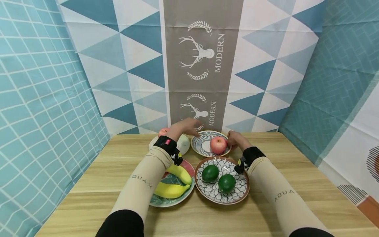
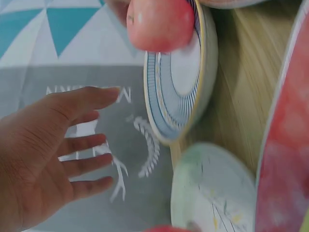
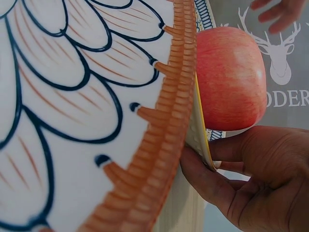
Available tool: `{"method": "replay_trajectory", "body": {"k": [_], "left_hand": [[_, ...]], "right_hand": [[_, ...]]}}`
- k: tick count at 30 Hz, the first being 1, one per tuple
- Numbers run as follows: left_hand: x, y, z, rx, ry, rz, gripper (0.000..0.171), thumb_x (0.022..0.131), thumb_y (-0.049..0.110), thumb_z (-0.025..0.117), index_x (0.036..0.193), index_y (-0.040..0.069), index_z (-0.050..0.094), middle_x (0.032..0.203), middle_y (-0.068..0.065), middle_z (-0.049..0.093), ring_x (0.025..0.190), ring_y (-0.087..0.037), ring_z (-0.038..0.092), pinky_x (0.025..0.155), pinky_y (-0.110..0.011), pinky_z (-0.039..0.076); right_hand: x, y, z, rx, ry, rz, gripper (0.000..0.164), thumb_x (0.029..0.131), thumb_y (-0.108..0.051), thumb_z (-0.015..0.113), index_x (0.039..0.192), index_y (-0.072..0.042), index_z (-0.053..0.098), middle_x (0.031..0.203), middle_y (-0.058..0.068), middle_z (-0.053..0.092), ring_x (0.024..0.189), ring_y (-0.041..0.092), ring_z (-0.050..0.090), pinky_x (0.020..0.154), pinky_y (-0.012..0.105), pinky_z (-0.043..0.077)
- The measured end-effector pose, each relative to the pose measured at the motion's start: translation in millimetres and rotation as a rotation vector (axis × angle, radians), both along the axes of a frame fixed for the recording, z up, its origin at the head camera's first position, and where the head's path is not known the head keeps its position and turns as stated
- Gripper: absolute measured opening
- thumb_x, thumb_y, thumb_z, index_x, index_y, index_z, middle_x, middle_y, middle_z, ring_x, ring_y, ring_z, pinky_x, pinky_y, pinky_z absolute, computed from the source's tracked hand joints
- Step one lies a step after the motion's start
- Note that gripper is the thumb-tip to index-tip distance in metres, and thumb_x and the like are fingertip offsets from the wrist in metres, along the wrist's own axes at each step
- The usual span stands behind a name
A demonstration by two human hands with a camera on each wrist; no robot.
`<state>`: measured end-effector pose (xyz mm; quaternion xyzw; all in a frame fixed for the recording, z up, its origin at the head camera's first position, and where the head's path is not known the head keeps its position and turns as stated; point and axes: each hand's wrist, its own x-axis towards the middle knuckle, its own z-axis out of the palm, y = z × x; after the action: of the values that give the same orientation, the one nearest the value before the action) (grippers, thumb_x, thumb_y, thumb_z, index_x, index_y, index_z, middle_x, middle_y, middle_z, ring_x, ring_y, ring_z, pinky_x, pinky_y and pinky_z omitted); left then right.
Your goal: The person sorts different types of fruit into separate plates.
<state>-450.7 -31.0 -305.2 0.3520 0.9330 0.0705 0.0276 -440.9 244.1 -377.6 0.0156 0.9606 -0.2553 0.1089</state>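
Note:
My right hand (image 1: pixel 237 139) pinches the right rim of a blue-striped plate (image 1: pixel 201 146) at the back of the table. In the right wrist view the thumb and fingers (image 3: pixel 227 151) lie on opposite sides of that rim. A red apple (image 1: pixel 218 145) sits in the plate, close beside those fingers. My left hand (image 1: pixel 185 126) hangs over the back, between the striped plate and a pale plate (image 1: pixel 185 144). Seen from the left wrist, its fingers (image 2: pixel 87 167) are spread and hold nothing. Another apple (image 1: pixel 164 132) on the pale plate is partly hidden by the left arm.
Nearer me, a brown-rimmed petal-patterned plate (image 1: pixel 214 195) holds two dark green fruits (image 1: pixel 227 183). To its left, a green and red plate (image 1: pixel 161 203) bears yellow bananas (image 1: pixel 171 190), partly behind the left forearm. A patterned cloth wall (image 1: pixel 204 19) stands behind the table.

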Motion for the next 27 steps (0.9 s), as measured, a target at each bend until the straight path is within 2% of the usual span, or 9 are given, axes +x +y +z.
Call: {"method": "replay_trajectory", "body": {"k": [4, 8, 12, 16, 19, 23, 27], "left_hand": [[-9.4, -21, -5.7, 0.064, 0.049, 0.062, 0.067, 0.094, 0.030, 0.079, 0.152, 0.005, 0.056, 0.150, -0.018, 0.059, 0.140, -0.034, 0.053, 0.117, -0.044, 0.040], [-17.0, -42, -12.9, 0.101, 0.062, 0.120, 0.063, 0.094, 0.030, 0.078, 0.149, 0.005, 0.059, 0.146, -0.018, 0.062, 0.134, -0.034, 0.057, 0.113, -0.046, 0.044], [-21.2, -63, -18.6, 0.130, 0.061, 0.170, 0.059, 0.095, 0.030, 0.078, 0.146, 0.004, 0.062, 0.141, -0.019, 0.064, 0.128, -0.035, 0.060, 0.108, -0.049, 0.047], [-25.0, -80, -25.2, 0.155, 0.055, 0.212, 0.061, 0.096, 0.033, 0.077, 0.147, 0.004, 0.061, 0.143, -0.020, 0.063, 0.132, -0.037, 0.058, 0.110, -0.050, 0.046], [-27.1, -92, -31.6, 0.139, 0.059, 0.242, 0.065, 0.095, 0.035, 0.076, 0.148, 0.003, 0.059, 0.146, -0.022, 0.059, 0.135, -0.038, 0.055, 0.113, -0.051, 0.044], [-28.9, -106, -39.1, 0.122, 0.062, 0.281, 0.069, 0.093, 0.035, 0.078, 0.149, 0.002, 0.057, 0.147, -0.027, 0.055, 0.134, -0.041, 0.053, 0.114, -0.052, 0.043], [-29.9, -113, -45.8, 0.119, 0.060, 0.297, 0.071, 0.092, 0.035, 0.080, 0.150, 0.002, 0.055, 0.144, -0.029, 0.054, 0.131, -0.043, 0.053, 0.112, -0.054, 0.044]], "right_hand": [[0.7, 0, -0.6, -0.029, -0.005, -0.016, 0.019, 0.096, 0.003, 0.055, 0.114, 0.007, 0.051, 0.112, 0.024, 0.054, 0.068, 0.021, 0.064, 0.059, 0.030, 0.057], [-0.4, 0, -1.0, -0.043, -0.017, -0.025, 0.027, 0.096, 0.003, 0.056, 0.123, 0.009, 0.051, 0.119, 0.026, 0.054, 0.071, 0.022, 0.066, 0.061, 0.031, 0.059], [-1.6, 0, -0.8, -0.044, -0.018, -0.032, 0.028, 0.097, 0.003, 0.056, 0.123, 0.009, 0.051, 0.121, 0.028, 0.054, 0.069, 0.022, 0.067, 0.061, 0.031, 0.060], [-2.1, 1, -0.7, -0.049, -0.013, -0.037, 0.028, 0.096, 0.002, 0.055, 0.123, 0.009, 0.051, 0.122, 0.028, 0.054, 0.066, 0.022, 0.068, 0.061, 0.033, 0.061], [-1.9, 1, -0.9, -0.038, -0.016, -0.038, 0.023, 0.097, 0.002, 0.055, 0.119, 0.007, 0.051, 0.118, 0.026, 0.054, 0.065, 0.020, 0.065, 0.060, 0.032, 0.060], [-1.7, 1, 0.0, -0.031, -0.020, -0.029, 0.008, 0.095, 0.003, 0.053, 0.102, 0.002, 0.049, 0.104, 0.020, 0.053, 0.063, 0.019, 0.063, 0.057, 0.029, 0.056], [-1.8, 3, 0.8, -0.034, -0.016, -0.012, 0.011, 0.093, 0.005, 0.053, 0.090, -0.002, 0.046, 0.093, 0.016, 0.051, 0.061, 0.018, 0.063, 0.054, 0.028, 0.054]]}}
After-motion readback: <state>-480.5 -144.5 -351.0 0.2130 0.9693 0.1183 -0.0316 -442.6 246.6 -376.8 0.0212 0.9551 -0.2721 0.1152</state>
